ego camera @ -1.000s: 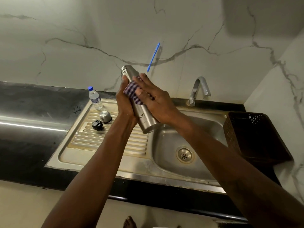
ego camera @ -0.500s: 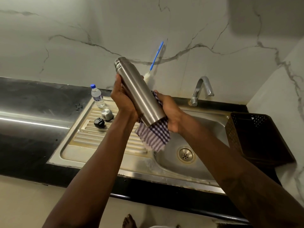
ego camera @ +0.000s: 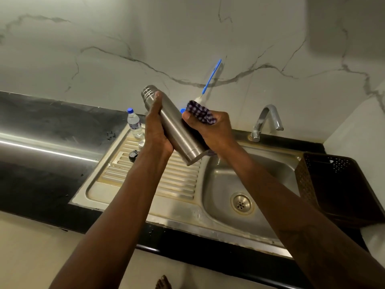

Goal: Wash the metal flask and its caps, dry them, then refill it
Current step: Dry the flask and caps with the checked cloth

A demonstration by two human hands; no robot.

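Note:
The metal flask is held tilted above the drainboard, its open mouth up and to the left. My left hand grips its body from the left side. My right hand holds a blue-checked cloth against the flask's right side. A black cap lies on the ribbed drainboard. A silver cap behind it is mostly hidden by my left wrist.
A small water bottle with a blue lid stands at the drainboard's back edge. A blue-handled bottle brush leans on the marble wall. The sink basin has a tap behind it. A dark perforated basket sits at the right.
My right hand moved the cloth from the flask's bottom end up along its right side. The flask stayed tilted in my left hand.

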